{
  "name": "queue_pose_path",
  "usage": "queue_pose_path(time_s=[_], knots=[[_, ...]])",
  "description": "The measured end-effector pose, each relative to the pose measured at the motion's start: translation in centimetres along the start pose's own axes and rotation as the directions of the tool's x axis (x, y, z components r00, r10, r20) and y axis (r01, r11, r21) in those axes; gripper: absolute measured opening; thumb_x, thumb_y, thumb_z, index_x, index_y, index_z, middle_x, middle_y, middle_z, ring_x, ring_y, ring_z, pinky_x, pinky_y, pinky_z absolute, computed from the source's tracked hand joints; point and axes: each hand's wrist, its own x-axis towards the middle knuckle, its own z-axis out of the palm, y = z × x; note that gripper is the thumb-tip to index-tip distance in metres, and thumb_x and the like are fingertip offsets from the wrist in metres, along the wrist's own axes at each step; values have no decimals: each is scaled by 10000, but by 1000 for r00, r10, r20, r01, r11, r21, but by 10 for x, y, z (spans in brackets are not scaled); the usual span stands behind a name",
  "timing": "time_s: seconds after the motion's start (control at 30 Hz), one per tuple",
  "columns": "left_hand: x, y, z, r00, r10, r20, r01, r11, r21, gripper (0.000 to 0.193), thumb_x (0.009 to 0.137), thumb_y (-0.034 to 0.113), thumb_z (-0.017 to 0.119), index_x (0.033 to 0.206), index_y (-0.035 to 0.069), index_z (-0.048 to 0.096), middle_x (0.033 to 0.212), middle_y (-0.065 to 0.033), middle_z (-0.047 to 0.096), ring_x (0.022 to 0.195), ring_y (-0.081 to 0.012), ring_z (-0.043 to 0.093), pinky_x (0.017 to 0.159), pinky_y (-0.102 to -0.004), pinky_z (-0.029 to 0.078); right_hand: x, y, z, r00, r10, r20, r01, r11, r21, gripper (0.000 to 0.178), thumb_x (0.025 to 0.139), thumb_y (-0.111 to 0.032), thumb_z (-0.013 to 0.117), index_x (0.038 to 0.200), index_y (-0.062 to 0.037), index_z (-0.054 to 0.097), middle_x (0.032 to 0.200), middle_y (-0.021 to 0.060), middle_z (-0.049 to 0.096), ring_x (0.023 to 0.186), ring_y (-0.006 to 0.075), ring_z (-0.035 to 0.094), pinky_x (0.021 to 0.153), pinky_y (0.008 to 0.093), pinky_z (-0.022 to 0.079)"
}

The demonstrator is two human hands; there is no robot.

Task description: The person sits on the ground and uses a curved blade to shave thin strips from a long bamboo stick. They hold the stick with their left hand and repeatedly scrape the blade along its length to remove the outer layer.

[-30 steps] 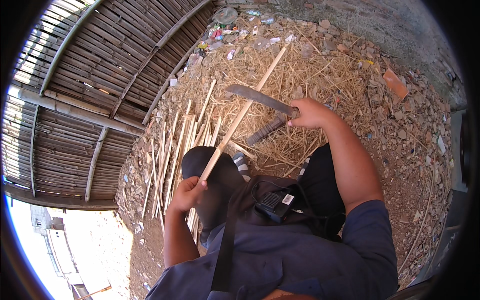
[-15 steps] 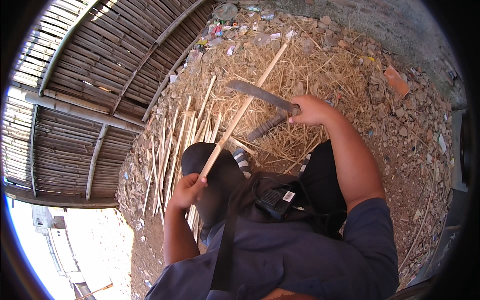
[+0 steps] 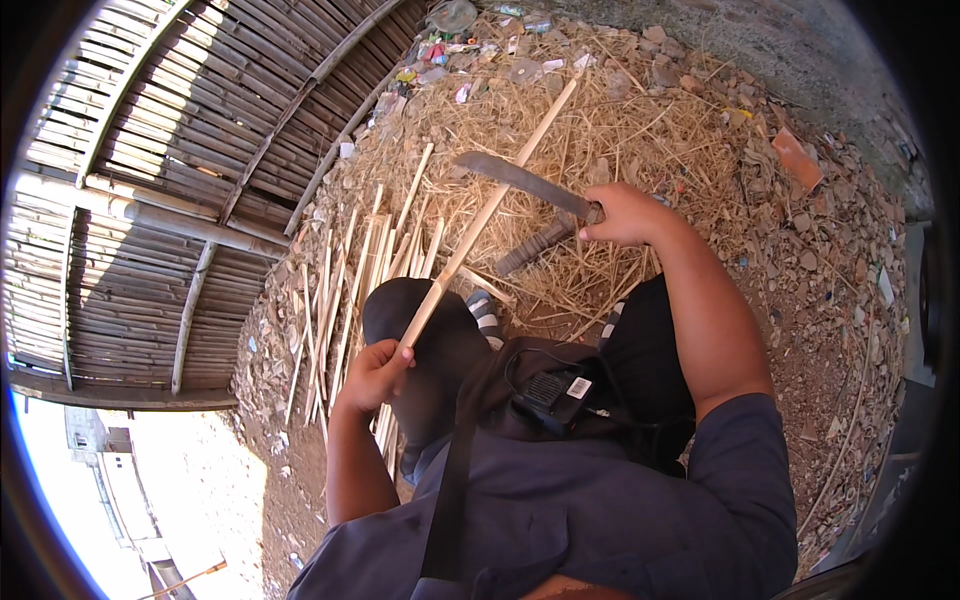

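Observation:
A long pale bamboo strip [image 3: 458, 256] is gripped near its lower end by my left hand [image 3: 374, 376], beside my left knee. It slants up and away to the right over the straw. My right hand [image 3: 628, 214] is closed round the handle of a machete [image 3: 530, 184], whose dark curved blade points left and crosses over the strip; whether they touch I cannot tell. Just below the blade lies a dark, ridged, rod-like piece [image 3: 537, 250], its right end near my right hand. Several split bamboo strips [image 3: 372, 262] lie in a loose bundle left of my knee.
Straw-like shavings [image 3: 600, 130] cover the ground ahead. A bamboo slat wall [image 3: 160, 190] stands at the left, a grey wall [image 3: 800, 60] at the far right. Stones, litter and an orange brick piece [image 3: 796, 162] lie about. A black device [image 3: 552, 397] rests at my lap.
Hardly anything differs. The strip and machete stay nearly in place, both hands keeping their hold. Brighter sunlight patches show on the slat wall.

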Motion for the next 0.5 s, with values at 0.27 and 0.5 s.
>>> queue_pose_path(time_s=[0.27, 0.5], knots=[[-1, 2, 1, 1000, 3, -2, -3, 1000, 15, 290, 998, 318, 631, 861, 62, 619, 553, 31, 491, 451, -54, 428, 425, -223, 297, -2, -4, -1, 1000, 4, -11, -4, 1000, -8, 460, 810, -319, 800, 1133, -32, 641, 936, 170, 669, 889, 309, 665, 772, 420, 495], [-2, 2, 2, 1000, -11, -16, 11, 1000, 7, 293, 991, 325, 641, 862, 63, 620, 562, 28, 500, 460, -53, 438, 433, -219, 306, -2, -3, -3, 1000, 9, -19, -9, 1000, -21, 469, 810, -321, 802, 1145, -33, 645, 932, 170, 673, 881, 299, 666, 768, 419, 497]])
